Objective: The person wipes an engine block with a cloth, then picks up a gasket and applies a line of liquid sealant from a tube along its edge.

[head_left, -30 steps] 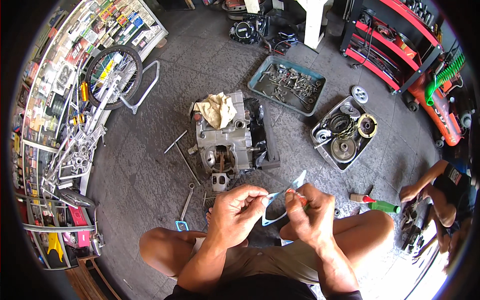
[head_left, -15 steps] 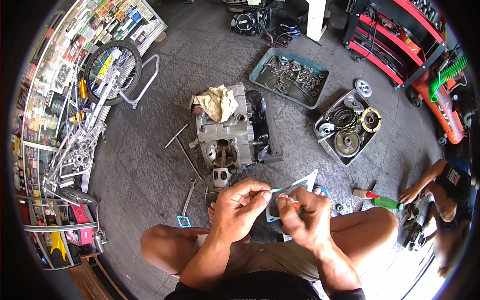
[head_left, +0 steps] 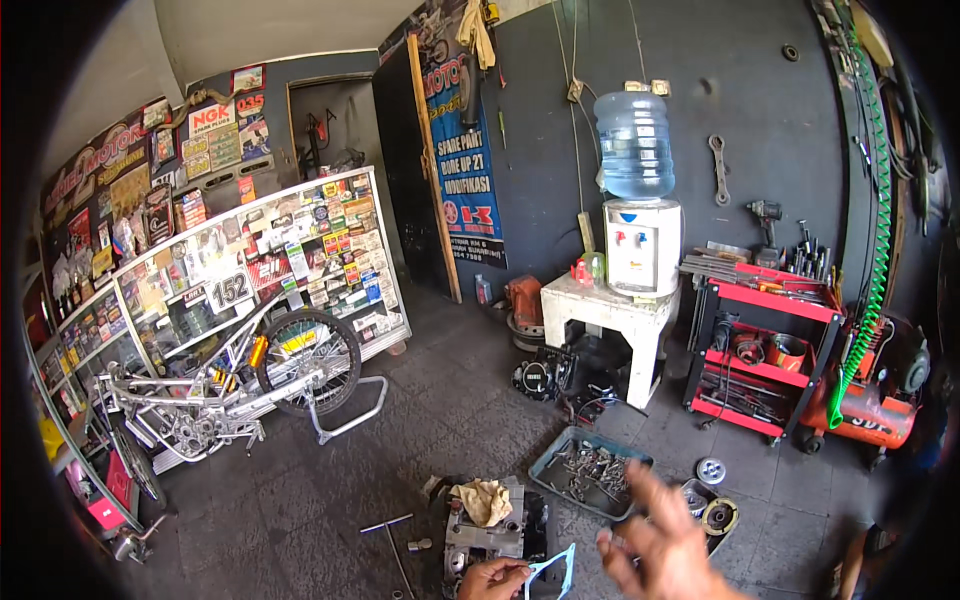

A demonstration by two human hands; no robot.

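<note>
Pale blue gasket (head_left: 553, 572) sits pinched in the left hand (head_left: 492, 579) at the near edge, kept just right of the engine block (head_left: 490, 535) on the floor; the right hand (head_left: 665, 545) hovers released, fingers spread, blurred.

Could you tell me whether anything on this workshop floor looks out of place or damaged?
Nothing looks damaged or spilled. The engine block sits on the bare floor with a crumpled rag draped over it, and a T-handle wrench lies loose beside it. The right hand is blurred.
</note>
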